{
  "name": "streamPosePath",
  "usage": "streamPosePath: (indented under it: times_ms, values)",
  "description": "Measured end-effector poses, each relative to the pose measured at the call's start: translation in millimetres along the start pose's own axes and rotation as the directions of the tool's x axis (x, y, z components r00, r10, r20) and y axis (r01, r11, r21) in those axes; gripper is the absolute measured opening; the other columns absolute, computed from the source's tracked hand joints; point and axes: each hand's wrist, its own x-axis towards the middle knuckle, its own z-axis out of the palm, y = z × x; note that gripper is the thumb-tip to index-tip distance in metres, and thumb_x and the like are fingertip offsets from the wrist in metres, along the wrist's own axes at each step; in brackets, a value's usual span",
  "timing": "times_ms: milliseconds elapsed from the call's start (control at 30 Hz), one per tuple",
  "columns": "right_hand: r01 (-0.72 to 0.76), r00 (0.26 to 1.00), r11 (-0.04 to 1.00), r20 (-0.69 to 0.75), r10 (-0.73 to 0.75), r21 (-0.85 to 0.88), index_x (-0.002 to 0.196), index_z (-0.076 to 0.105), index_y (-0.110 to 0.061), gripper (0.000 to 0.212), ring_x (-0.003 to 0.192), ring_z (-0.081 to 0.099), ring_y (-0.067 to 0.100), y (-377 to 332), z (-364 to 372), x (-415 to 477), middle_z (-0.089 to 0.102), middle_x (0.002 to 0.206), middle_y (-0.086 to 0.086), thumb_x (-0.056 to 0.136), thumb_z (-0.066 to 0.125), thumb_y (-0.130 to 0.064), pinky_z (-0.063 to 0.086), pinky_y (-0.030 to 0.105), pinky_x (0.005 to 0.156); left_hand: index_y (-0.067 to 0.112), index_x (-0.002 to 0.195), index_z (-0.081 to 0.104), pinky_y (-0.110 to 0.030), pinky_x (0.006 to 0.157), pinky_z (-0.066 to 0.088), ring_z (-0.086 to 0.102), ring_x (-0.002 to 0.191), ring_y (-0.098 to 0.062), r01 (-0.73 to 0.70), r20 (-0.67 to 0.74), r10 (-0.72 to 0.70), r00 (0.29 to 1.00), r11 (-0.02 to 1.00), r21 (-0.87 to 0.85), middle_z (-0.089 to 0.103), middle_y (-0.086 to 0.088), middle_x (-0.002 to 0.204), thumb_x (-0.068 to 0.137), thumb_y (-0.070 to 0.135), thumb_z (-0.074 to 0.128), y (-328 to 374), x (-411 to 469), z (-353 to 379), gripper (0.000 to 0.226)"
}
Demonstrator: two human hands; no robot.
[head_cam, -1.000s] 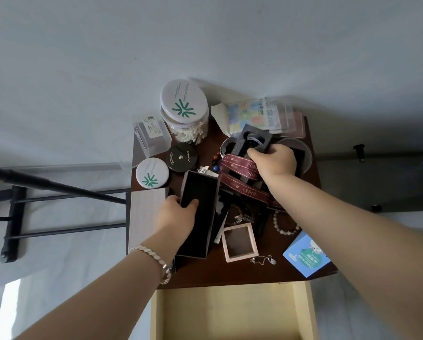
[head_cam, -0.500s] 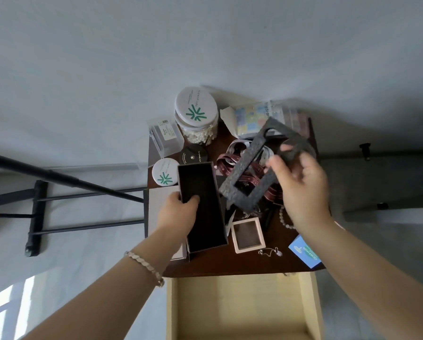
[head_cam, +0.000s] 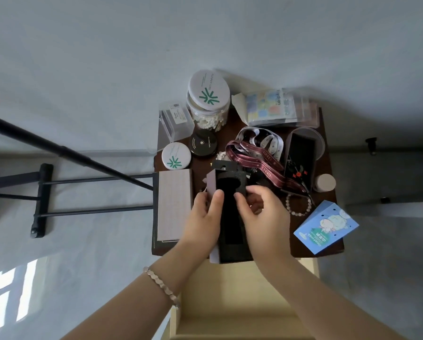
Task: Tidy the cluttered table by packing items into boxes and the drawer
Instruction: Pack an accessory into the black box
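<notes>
Two hands meet on a long box [head_cam: 215, 251] at the near edge of the dark table [head_cam: 328, 246]. Its near end reaches just past that edge, above the open pale drawer [head_cam: 230, 303]. Whether the box rests on the table or is lifted off it cannot be told.

The left hand [head_cam: 200, 217] grips the box's left wall, thumb inside on the black and fingers hidden behind the wall. The right hand [head_cam: 264, 217] pinches the black foam insert [head_cam: 227, 185] sitting in the box, with its thumb on the foam's face and fingers curled over its right edge. The hand itself hides whether those fingers also catch the box wall. The insert shows a round cut-out towards its far end. The rest is black on black and hard to read.

The drawer's front is cut off by the lower edge of the picture, and both forearms cover much of its inside.

A grey lid [head_cam: 174, 204] lies just left of the box. Behind the hands, maroon and white ribbons [head_cam: 254, 158] tangle over small things too dark to name. A second dark box [head_cam: 301, 155] stands right of them, and a bead bracelet [head_cam: 298, 204] is partly hidden under the clutter. A blue card pack [head_cam: 325, 229] overhangs the table's right near corner. At the back stand a cotton-swab jar [head_cam: 208, 99], a clear case [head_cam: 176, 121] and a blurred sticker packet [head_cam: 271, 106].
</notes>
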Motion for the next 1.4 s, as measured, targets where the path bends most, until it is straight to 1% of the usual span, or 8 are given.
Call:
streamPosePath:
  times_ms: [233,367,567,667,800,1033,1167,1400]
  values:
    - [0.044,0.999,0.995,-0.026,-0.042,0.095,0.101,0.064,-0.016,0.019,0.090,0.048,-0.007,4.8,2.3,-1.0,0.046,0.103,0.002,0.082,0.067,-0.015,0.046,0.013,0.079,0.015,0.103,0.052,-0.017,0.066,0.046,0.056,0.079,-0.008,-0.162,-0.045,0.158,0.986,0.981,-0.110,0.056,0.009,0.080,0.097,0.033,0.040,0.6,-9.3,4.2,0.022]
    - [-0.405,0.912,0.789,0.267,0.312,0.461,0.119,0.048,-0.027,0.042,0.091,0.063,0.006,-7.7,-10.8,9.9,0.062,0.105,-0.003,0.083,0.066,-0.015,0.053,0.026,0.080,0.027,0.100,0.055,-0.016,0.068,0.052,0.061,0.087,-0.005,-0.074,0.109,0.090,0.990,0.987,-0.141,0.062,0.007,0.090,0.098,0.033,0.035,-1.5,-8.1,-8.8,0.021]
    - [-0.485,0.872,0.798,0.263,0.413,0.356,0.108,0.058,-0.021,0.022,0.087,0.063,0.007,-12.7,4.4,14.1,0.066,0.094,-0.006,0.087,0.062,-0.020,0.054,0.036,0.083,0.027,0.137,0.037,-0.023,0.072,0.057,0.062,0.085,-0.004,-0.172,0.202,0.106,0.974,0.924,0.342,0.061,0.012,0.097,0.098,0.028,0.042,-6.2,-6.9,-24.6,0.039]
    - [-0.378,0.888,0.898,0.362,0.284,0.223,0.108,0.059,-0.018,0.019,0.095,0.061,0.009,-10.2,14.1,17.2,0.064,0.098,-0.005,0.090,0.057,-0.024,0.050,0.033,0.091,0.023,0.137,0.034,-0.017,0.053,0.049,0.057,0.073,-0.007,-0.135,-0.052,0.177,0.983,0.883,0.449,0.062,0.001,0.102,0.099,0.028,0.037,-4.0,-0.4,-40.2,0.038]
    - [0.000,0.997,0.995,0.082,0.008,-0.103,0.113,0.058,-0.012,0.026,0.108,0.051,0.018,4.8,12.4,45.3,0.055,0.112,0.004,0.088,0.059,-0.016,0.045,0.030,0.093,0.010,0.118,0.041,-0.024,0.048,0.038,0.052,0.064,-0.019,0.029,-0.263,0.138,0.955,0.837,0.546,0.056,-0.006,0.085,0.099,0.025,0.037,-4.8,16.8,-62.6,0.025]
    - [0.087,0.965,0.659,0.228,0.131,-0.747,0.135,0.037,-0.013,0.050,0.124,0.039,0.030,25.5,19.4,110.5,0.046,0.133,0.013,0.089,0.056,-0.024,0.034,0.041,0.100,0.002,0.124,0.038,-0.031,0.070,0.043,0.051,0.100,-0.031,0.222,-0.271,0.008,0.963,0.550,0.805,0.044,-0.018,0.116,0.098,0.017,0.037,-16.3,31.5,-62.4,0.030]
    - [0.165,0.954,0.523,0.270,0.132,-0.836,0.123,0.047,-0.012,0.036,0.114,0.046,0.030,37.0,20.8,116.6,0.058,0.116,0.012,0.088,0.055,-0.013,0.033,0.039,0.096,0.003,0.141,0.020,-0.040,0.079,0.043,0.047,0.117,-0.033,0.241,-0.307,0.021,0.952,0.566,0.788,0.042,-0.016,0.133,0.098,0.033,0.034,-14.9,29.5,-66.2,0.054]
    - [0.108,0.966,0.965,0.257,-0.044,-0.241,0.089,0.058,-0.009,0.010,0.072,0.061,0.021,11.6,-23.4,88.5,0.058,0.078,0.006,0.088,0.049,-0.009,0.043,0.027,0.060,0.006,0.140,0.035,-0.043,0.109,0.025,0.028,0.132,-0.034,-0.254,-0.145,0.530,0.836,0.607,0.753,0.032,-0.013,0.142,0.085,0.015,0.059,2.5,14.2,-43.0,0.061]
